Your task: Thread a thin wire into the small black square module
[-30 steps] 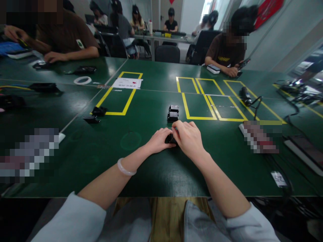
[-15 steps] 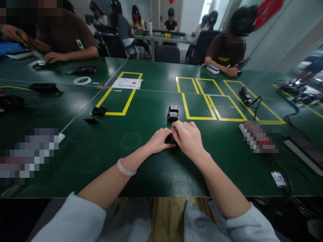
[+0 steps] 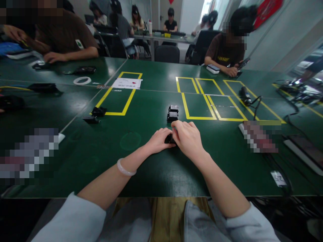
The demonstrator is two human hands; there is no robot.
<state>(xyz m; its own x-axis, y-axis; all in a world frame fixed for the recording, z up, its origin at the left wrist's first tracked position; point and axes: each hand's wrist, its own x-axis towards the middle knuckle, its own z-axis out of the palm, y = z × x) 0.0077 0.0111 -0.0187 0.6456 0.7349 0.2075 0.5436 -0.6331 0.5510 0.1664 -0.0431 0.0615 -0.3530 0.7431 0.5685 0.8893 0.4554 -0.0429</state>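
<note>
My left hand (image 3: 159,140) and my right hand (image 3: 188,137) meet on the green table (image 3: 156,168), both curled around a small black object (image 3: 168,139) that lies between them on the surface. Most of that object is hidden by my fingers. A white bangle (image 3: 124,168) sits on my left wrist. Just beyond my hands, a short stack of small black boxes (image 3: 173,113) stands on the table.
Yellow taped rectangles (image 3: 202,101) mark the table ahead and at left (image 3: 121,97), with a white paper (image 3: 127,83) there. Black parts (image 3: 96,114) lie to the left, cables and a black device (image 3: 246,95) to the right. Other people sit across the table.
</note>
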